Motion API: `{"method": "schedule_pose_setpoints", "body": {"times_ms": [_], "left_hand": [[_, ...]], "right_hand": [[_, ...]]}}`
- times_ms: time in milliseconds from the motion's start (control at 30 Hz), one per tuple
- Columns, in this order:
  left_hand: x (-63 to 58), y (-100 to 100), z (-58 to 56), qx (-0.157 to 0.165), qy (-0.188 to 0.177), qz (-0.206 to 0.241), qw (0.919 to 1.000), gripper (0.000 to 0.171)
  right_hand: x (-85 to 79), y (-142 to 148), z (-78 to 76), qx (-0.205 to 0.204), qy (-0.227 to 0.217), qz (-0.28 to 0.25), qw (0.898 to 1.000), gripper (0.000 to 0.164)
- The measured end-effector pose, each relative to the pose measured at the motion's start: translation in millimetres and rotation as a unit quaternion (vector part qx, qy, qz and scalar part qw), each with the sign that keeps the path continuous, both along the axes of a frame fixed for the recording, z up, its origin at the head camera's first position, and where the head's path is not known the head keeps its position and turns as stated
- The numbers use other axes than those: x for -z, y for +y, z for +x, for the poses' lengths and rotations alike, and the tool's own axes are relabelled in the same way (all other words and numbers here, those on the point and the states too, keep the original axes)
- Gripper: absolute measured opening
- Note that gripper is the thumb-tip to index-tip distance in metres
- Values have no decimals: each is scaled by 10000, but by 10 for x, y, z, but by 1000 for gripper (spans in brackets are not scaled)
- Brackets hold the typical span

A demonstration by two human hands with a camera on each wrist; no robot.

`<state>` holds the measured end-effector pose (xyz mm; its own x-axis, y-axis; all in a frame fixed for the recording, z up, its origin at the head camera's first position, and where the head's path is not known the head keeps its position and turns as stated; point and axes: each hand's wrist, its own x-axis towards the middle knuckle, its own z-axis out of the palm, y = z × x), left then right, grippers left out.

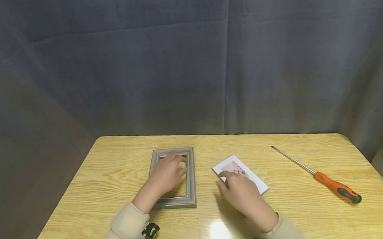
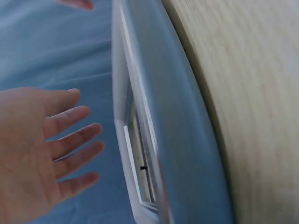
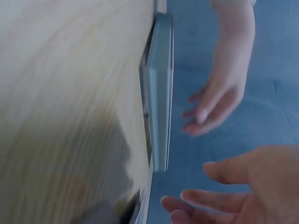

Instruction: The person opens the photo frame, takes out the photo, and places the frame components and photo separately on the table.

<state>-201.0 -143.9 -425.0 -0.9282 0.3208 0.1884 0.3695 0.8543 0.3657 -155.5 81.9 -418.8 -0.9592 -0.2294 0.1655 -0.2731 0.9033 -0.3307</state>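
Observation:
A grey picture frame (image 1: 191, 182) lies on the table, and wood grain shows through its opening. Over the frame is my left hand (image 1: 168, 174), fingers loosely bent and apart. The left wrist view has this hand (image 2: 51, 144) with straight, spread fingers beside the frame's edge (image 2: 168, 116), nothing in its grasp. To the right lies a white-bordered picture (image 1: 255, 181) with a pinkish image. My right hand (image 1: 243, 195) hovers at its near left side, covering part of it. Thumb and fingers of the right hand (image 3: 261, 186) stand apart in the right wrist view, holding nothing.
A screwdriver (image 1: 337, 187) with an orange and black handle lies on the right of the wooden table (image 1: 116, 165), its shaft pointing back and left. Behind the table hangs a dark grey curtain (image 1: 177, 81). Each sleeve carries a small black device (image 1: 150, 230) near the cuff.

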Motion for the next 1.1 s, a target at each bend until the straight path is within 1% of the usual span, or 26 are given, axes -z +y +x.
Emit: {"method": "schedule_pose_setpoints", "body": {"times_ms": [100, 200, 300, 400, 567, 700, 900, 967, 1100], "left_hand": [[8, -48, 115, -196, 38, 114, 9997, 34], [27, -87, 215, -287, 70, 239, 9993, 33], [58, -117, 289, -332, 19, 381, 9987, 33], [100, -137, 341, -380, -46, 497, 9980, 33], [146, -150, 388, -398, -206, 621, 9971, 33], [156, -178, 422, -264, -270, 623, 9973, 34], [164, -209, 464, -120, -308, 486, 9983, 35], [159, -214, 467, -96, -301, 505, 9982, 36], [141, -209, 461, -56, -230, 547, 9982, 36]], "right_hand": [[-11, 102, -43, 79, 66, 50, 9999, 29], [-37, 201, -80, 167, 53, 39, 9998, 28], [-71, 302, -122, 266, 21, 22, 9996, 28], [-100, 403, -171, 379, -74, 5, 9993, 31], [-112, 560, -248, 530, -262, 88, 9982, 37], [-76, 630, -276, 620, -442, 146, 9970, 43], [30, 686, -294, 692, -569, 336, 9954, 64], [53, 708, -303, 729, -599, 386, 9948, 71], [83, 781, -322, 751, -724, 474, 9934, 78]]}}
